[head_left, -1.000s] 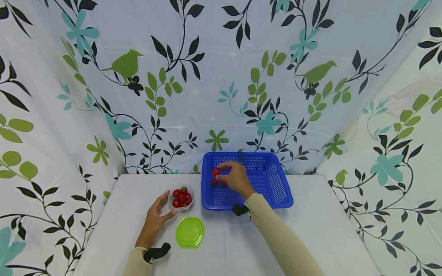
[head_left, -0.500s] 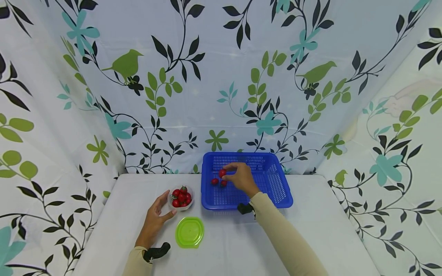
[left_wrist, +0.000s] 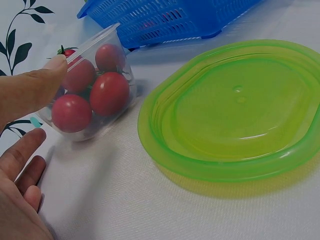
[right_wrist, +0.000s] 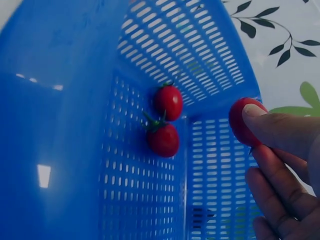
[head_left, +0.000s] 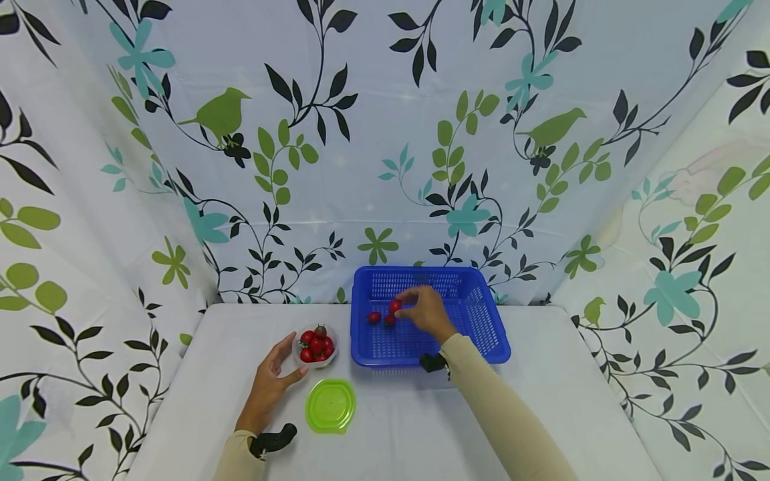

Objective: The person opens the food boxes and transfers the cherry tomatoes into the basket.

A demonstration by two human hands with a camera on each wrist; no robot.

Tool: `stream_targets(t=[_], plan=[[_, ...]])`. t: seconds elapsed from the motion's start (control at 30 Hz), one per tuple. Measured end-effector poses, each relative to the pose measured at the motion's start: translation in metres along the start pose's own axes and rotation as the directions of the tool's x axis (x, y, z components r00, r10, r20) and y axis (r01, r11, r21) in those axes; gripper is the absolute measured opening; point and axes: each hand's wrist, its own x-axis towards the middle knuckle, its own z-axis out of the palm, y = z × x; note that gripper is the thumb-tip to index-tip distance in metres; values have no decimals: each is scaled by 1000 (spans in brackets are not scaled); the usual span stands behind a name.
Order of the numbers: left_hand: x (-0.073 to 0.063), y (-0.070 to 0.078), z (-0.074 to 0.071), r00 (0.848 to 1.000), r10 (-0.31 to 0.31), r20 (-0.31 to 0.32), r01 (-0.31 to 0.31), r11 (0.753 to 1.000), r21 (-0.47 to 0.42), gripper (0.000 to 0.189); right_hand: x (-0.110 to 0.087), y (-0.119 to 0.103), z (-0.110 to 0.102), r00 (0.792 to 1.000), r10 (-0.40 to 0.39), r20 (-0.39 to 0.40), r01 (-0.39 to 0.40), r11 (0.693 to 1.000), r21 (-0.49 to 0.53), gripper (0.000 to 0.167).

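Observation:
My right hand (head_left: pixel 427 311) is over the blue basket (head_left: pixel 481 341), pinching a red cherry tomato (right_wrist: pixel 243 121) between thumb and fingers. Two more cherry tomatoes lie in the basket's left part: one (right_wrist: pixel 168 101) near its wall, the other (right_wrist: pixel 163 140) with a green stem beside it. To the left, a small clear container (left_wrist: pixel 85 134) stands on the table with several cherry tomatoes (left_wrist: pixel 110 94) inside. My left hand (head_left: pixel 269 384) curves loosely beside it; in the left wrist view the thumb overlaps the container's rim while the other fingers are spread below, apart from it.
A green lid (head_left: pixel 331 405) lies flat in front of the container, between the hands. White cloth covers the table (head_left: pixel 409 434). A curtain (head_left: pixel 373 167) patterned with leaves and birds hangs close behind the basket.
My right hand has moved right and slightly down within the basket, carrying the pinched cherry tomato. The left hand, container and lid have stayed in place.

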Motion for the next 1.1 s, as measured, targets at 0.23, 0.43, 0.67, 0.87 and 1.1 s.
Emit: stream_targets(t=[0.23,0.43,0.67,0.87,1.1], plan=[[0,0,-1,1000,3,4,-3,1000,-4,88,4,5,-1,1000,27,5,-26,999,-38,30],[0,-1,-2,1000,-1,13,1,1000,-8,89,6,6,-2,998,54,11,-54,997,-60,26],[0,-1,-1,1000,-6,3,6,1000,-8,88,9,9,-4,998,47,33,-45,996,-75,21],[-2,1,0,1000,-5,3,5,1000,-2,87,15,12,-5,998,29,58,-23,995,-94,17],[-1,0,-1,1000,-6,3,6,1000,-6,87,17,10,-8,994,45,103,-37,996,-84,13]])
